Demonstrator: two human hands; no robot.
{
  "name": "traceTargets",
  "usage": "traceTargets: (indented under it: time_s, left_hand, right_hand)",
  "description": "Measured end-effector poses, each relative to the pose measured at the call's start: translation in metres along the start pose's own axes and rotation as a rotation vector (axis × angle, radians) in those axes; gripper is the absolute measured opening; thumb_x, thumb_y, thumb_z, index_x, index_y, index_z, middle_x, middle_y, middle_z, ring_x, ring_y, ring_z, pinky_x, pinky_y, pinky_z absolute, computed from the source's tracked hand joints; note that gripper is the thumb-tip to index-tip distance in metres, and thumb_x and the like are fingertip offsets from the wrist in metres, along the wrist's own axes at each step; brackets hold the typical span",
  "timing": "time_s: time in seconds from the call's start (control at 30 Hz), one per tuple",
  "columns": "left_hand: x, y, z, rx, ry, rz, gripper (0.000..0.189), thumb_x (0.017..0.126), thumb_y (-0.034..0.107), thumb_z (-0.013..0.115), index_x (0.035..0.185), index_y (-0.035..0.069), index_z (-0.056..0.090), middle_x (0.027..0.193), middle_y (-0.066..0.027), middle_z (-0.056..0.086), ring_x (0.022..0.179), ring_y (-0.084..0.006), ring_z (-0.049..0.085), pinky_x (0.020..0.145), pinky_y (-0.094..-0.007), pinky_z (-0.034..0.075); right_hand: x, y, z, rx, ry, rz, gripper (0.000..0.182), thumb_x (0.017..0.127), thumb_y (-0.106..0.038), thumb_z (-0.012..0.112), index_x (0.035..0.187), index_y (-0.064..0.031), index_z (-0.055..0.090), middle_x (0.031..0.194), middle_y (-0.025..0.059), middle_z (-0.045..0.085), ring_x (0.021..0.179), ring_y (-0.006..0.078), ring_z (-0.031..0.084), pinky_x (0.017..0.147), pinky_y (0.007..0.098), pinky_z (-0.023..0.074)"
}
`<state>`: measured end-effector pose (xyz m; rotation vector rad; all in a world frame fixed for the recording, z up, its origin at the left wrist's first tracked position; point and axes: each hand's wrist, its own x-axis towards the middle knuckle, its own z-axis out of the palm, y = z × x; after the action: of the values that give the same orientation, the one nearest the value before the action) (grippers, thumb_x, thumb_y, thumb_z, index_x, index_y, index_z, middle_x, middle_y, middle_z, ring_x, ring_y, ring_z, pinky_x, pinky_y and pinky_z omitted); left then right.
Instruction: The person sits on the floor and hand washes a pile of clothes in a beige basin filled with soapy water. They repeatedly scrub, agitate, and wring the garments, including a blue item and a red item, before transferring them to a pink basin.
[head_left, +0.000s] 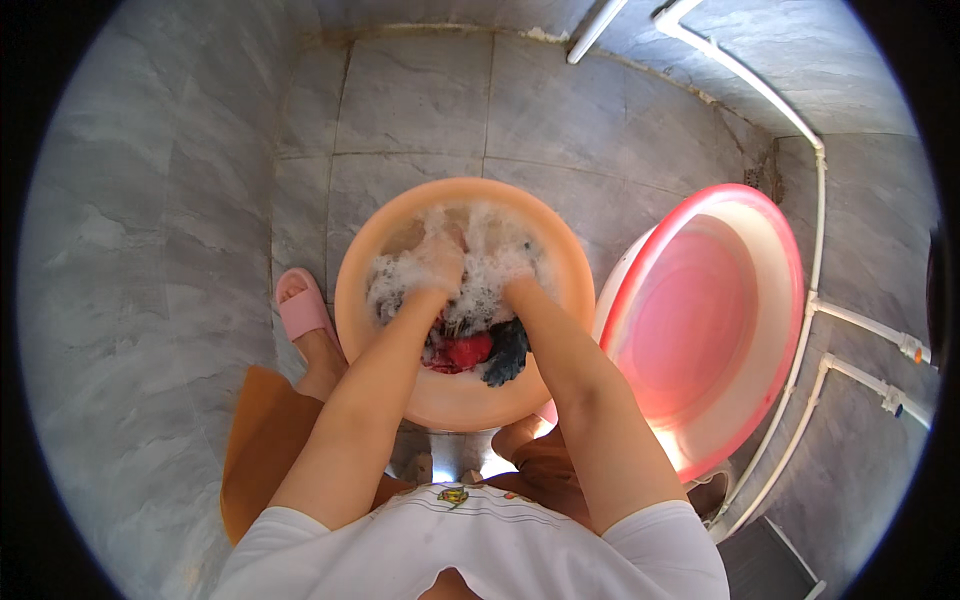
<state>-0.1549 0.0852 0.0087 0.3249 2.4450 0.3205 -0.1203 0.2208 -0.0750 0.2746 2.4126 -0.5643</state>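
An orange plastic basin (360, 247) stands on the floor between my feet, holding water under white suds (484, 292). Wet clothes lie in it: a red cloth (466, 351) and a dark grey cloth (507, 354) show near its front side. My left hand (441, 262) is down in the suds left of the middle, partly coated in foam. To the right, my right hand (519, 283) is sunk in the foam up to about the wrist, its fingers hidden. What either hand touches below the suds cannot be seen.
A pink and white plastic basin (697, 315) leans on its side at the right, close to white water pipes (819, 225). Grey tiled walls (135, 262) and floor tiles (412, 94) surround me. A pink slipper (306, 311) is on my left foot.
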Motion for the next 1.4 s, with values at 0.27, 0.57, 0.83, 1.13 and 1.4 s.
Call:
traceTargets:
  time_s: [0.27, 0.57, 0.83, 1.13, 1.4]
  left_hand:
    - [0.017, -0.038, 0.007, -0.397, 0.257, -0.126, 0.046, 0.091, 0.048, 0.049, 0.108, 0.011, 0.070, 0.105, -0.0206, 0.066, 0.106, -0.0371, 0.060, 0.094, -0.0485, 0.044]
    - [-0.101, -0.033, 0.093, -0.213, 0.377, -0.013, 0.061, 0.093, 0.046, 0.052, 0.140, 0.008, 0.044, 0.151, -0.0221, 0.029, 0.139, -0.0419, 0.025, 0.113, -0.0534, 0.017]
    - [-0.069, -0.052, 0.168, -0.343, -0.016, -0.165, 0.066, 0.079, 0.012, 0.062, 0.140, -0.001, 0.039, 0.154, -0.0233, 0.019, 0.141, -0.0475, 0.008, 0.113, -0.0573, 0.006]
    - [0.004, -0.075, 0.110, -0.212, -0.264, -0.072, 0.050, 0.092, 0.025, 0.049, 0.134, 0.000, 0.047, 0.140, -0.0195, 0.044, 0.130, -0.0395, 0.034, 0.108, -0.0518, 0.023]
    - [-0.029, -0.061, 0.029, -0.592, 0.193, -0.337, 0.049, 0.093, 0.044, 0.046, 0.124, 0.009, 0.059, 0.120, -0.0155, 0.063, 0.114, -0.0361, 0.054, 0.096, -0.0459, 0.039]
  right_hand:
    - [-0.131, -0.032, -0.063, 0.272, 0.221, -0.589, 0.024, 0.087, -0.020, 0.063, 0.106, -0.0090, 0.053, 0.097, 0.0155, 0.063, 0.091, 0.0373, 0.061, 0.077, 0.0465, 0.0474]
    - [-0.171, 0.001, -0.029, 0.069, 0.380, -0.334, 0.061, 0.084, -0.035, 0.067, 0.139, -0.0266, 0.043, 0.150, 0.0253, 0.023, 0.136, 0.0438, 0.027, 0.101, 0.0674, 0.0270]
    - [-0.096, -0.007, -0.007, -0.113, 0.250, -0.442, 0.070, 0.068, -0.013, 0.068, 0.133, -0.0319, 0.048, 0.144, 0.0156, 0.039, 0.128, 0.0351, 0.041, 0.088, 0.0620, 0.0373]
    - [-0.025, -0.009, -0.003, 0.112, -0.172, 0.094, 0.048, 0.084, -0.020, 0.057, 0.130, -0.0130, 0.049, 0.111, 0.0238, 0.063, 0.105, 0.0396, 0.061, 0.092, 0.0487, 0.0462]
    - [-0.024, -0.013, -0.015, 0.332, -0.005, -0.011, 0.037, 0.086, -0.020, 0.055, 0.122, -0.0108, 0.055, 0.115, 0.0280, 0.060, 0.107, 0.0449, 0.057, 0.090, 0.0486, 0.0464]
